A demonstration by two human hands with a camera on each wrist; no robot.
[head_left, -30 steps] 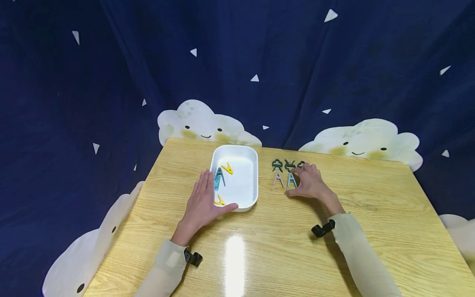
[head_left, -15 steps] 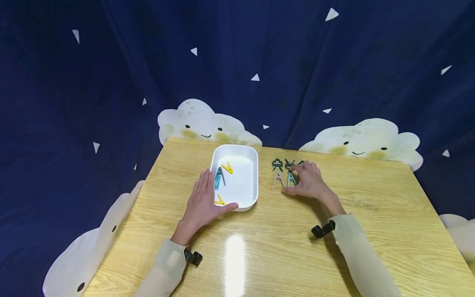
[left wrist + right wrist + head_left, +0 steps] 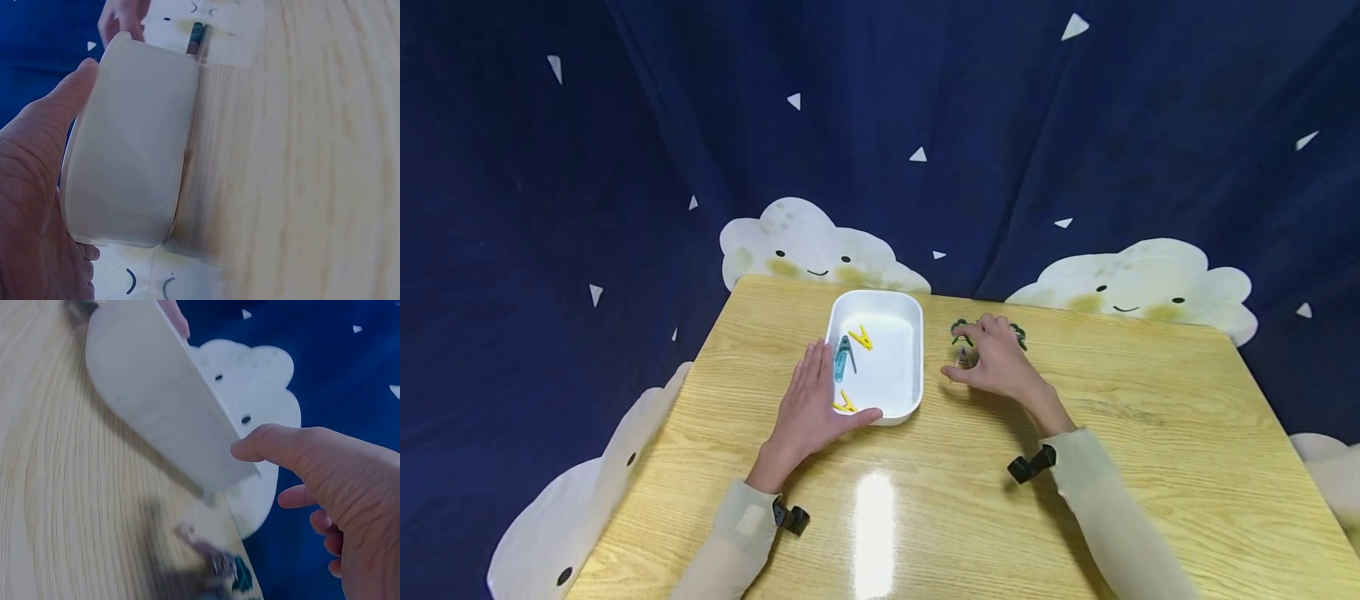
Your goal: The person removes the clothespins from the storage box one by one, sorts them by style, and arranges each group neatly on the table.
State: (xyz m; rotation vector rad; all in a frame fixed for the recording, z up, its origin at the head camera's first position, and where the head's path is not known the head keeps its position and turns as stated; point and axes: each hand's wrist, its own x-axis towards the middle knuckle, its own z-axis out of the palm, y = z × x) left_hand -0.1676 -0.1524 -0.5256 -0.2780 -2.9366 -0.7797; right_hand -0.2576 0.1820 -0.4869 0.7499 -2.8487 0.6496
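Observation:
My left hand (image 3: 808, 421) lies along the left side of a white plastic box (image 3: 891, 367), fingers straight and thumb across its near corner. Inside the box are two yellow clothespins, one farther back (image 3: 862, 337) and one near the front (image 3: 846, 403), with a teal clothespin (image 3: 841, 365) between them. My right hand (image 3: 998, 362) hovers over a group of clips to the right of the box, thumb and fingers spread apart with nothing between them. Beneath it, the right wrist view shows a blurred pink clothespin (image 3: 194, 537) and a dark green clip (image 3: 242, 576). The blue clothespin is hidden.
Dark green clips show on either side of the right hand's fingers, one at the left (image 3: 958, 329) and one at the right (image 3: 1019, 335). The wooden table (image 3: 970, 500) ends at a dark blue curtain (image 3: 865, 125) with cloud pictures.
My right hand has shifted left, from over the blue clothespin to over the pink one. My left hand and the box have stayed in place.

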